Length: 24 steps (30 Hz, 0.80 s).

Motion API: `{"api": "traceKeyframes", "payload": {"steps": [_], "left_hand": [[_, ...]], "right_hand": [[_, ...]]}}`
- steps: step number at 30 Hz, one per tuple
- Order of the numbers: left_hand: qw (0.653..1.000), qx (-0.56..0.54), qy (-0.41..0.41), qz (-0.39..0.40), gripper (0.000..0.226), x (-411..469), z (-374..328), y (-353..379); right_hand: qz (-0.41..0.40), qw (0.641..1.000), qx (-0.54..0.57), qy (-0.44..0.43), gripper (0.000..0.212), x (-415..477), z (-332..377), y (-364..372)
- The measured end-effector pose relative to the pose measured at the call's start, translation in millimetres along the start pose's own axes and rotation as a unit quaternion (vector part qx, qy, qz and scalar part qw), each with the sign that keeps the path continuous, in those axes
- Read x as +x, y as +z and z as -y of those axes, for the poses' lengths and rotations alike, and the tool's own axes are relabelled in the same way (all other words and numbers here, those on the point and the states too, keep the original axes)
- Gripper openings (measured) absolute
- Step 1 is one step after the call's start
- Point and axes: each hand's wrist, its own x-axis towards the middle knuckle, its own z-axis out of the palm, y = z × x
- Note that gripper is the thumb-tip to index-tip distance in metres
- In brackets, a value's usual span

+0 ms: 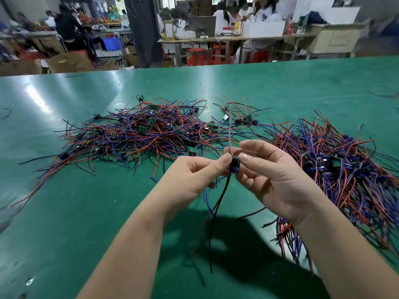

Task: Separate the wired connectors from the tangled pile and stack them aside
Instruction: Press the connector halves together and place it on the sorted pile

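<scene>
Wired connector (234, 165), pinched between left hand (192, 175) and right hand (274, 175), wires (216, 210) dangling, tangled pile (138, 132) beyond, seemingly sorted stack (341, 169) rightward

Red, blue, black wires (138, 134) on green table (64, 212)

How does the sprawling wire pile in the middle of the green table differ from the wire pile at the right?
The sprawling middle pile of red, blue and black wires is flat and loose, strands crossing every way; the right pile is denser, strands mostly aligned. Green boards lie scattered through the middle pile but bunched together in the right pile. Both share wire colours and rest on the green table.
</scene>
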Motion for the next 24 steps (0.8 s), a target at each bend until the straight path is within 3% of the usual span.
{"api": "traceKeyframes", "payload": {"steps": [3, 9, 15, 20, 22, 24], "left_hand": [[0.998, -0.016, 0.053, 0.008, 0.027, -0.9, -4.7, 1.2], [0.991, -0.063, 0.046, -0.105, 0.020, 6.5, 7.4, 2.5], [0.988, -0.090, 0.049, -0.115, 0.005, 8.2, 11.0, 6.1], [0.984, -0.083, 0.071, -0.138, 0.009, 8.2, 10.4, 9.7], [0.984, -0.079, 0.056, -0.147, 0.021, 8.8, 10.6, 7.8], [0.991, -0.082, 0.012, -0.107, 0.036, 8.0, 11.5, 4.1]], "right_hand": [[-0.004, 1.000, -0.008, 0.012, 0.018, -0.3, -0.2, 0.2], [-0.042, 0.995, -0.060, 0.073, 0.033, 2.1, -3.3, -2.0], [-0.042, 0.992, -0.090, 0.080, 0.015, 0.1, -10.1, 1.8], [-0.062, 0.988, -0.117, 0.082, 0.034, -0.2, -12.8, 1.7], [-0.075, 0.992, -0.076, 0.069, 0.039, 2.0, -11.1, 0.9], [-0.085, 0.995, -0.035, 0.050, 0.039, 4.7, -9.5, -0.8]]}}
